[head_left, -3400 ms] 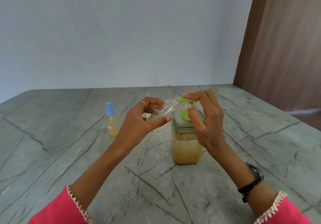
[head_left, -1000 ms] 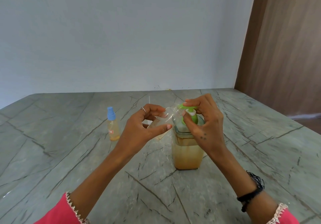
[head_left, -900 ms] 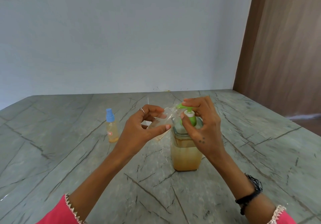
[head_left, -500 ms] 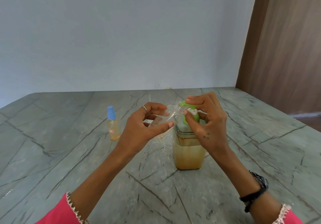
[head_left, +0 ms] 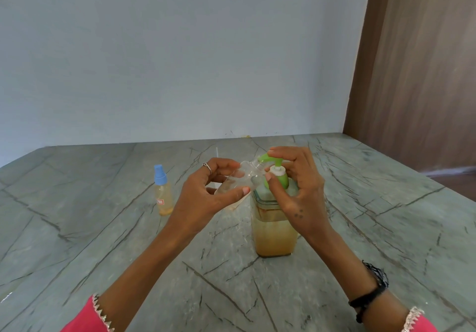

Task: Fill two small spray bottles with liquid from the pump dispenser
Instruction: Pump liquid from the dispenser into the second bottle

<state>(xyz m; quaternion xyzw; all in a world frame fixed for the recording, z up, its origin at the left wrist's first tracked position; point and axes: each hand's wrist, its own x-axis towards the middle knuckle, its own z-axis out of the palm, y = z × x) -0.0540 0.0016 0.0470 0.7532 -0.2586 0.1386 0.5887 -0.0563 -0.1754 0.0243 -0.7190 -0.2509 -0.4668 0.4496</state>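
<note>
A square clear pump dispenser [head_left: 274,236] holding amber liquid stands on the marble table, topped by a green pump head [head_left: 276,174]. My right hand [head_left: 296,192] curls round that pump head, fingers on top and thumb by its white collar. My left hand [head_left: 206,197] grips a small clear uncapped spray bottle [head_left: 242,179], tilted with its mouth against the green spout. A second small spray bottle [head_left: 162,192] with a blue cap and yellowish liquid stands upright to the left, apart from both hands.
The grey veined marble table [head_left: 103,241] runs to a pale wall at the back. A thin white tube [head_left: 217,152] shows just behind my left hand. A brown wooden panel [head_left: 422,73] stands at the right, past the table's right edge.
The pump head has risen a little under my right hand compared with a second ago. The clear bottle stays at the spout and the capped bottle has not moved.
</note>
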